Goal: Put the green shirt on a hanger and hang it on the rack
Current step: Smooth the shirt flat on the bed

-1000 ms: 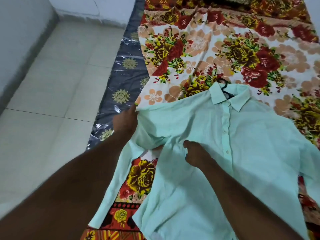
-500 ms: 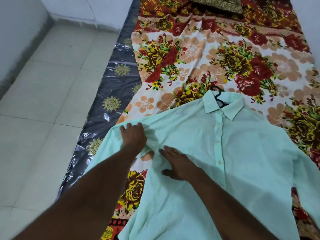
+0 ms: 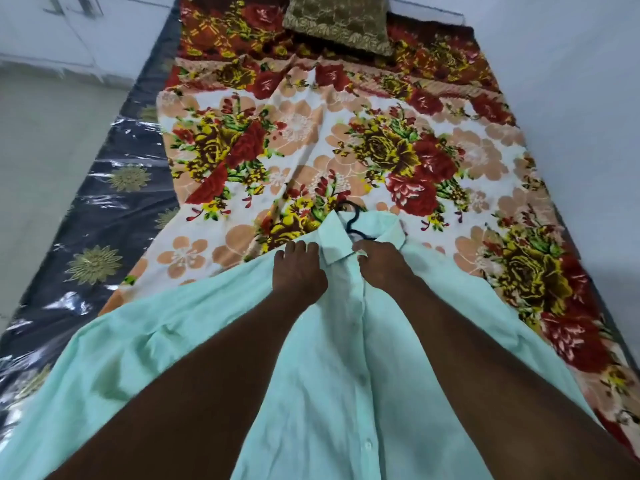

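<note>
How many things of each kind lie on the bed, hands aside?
Shirt: 1
Hanger: 1
Pillow: 1
Blanket: 1
Total: 4
</note>
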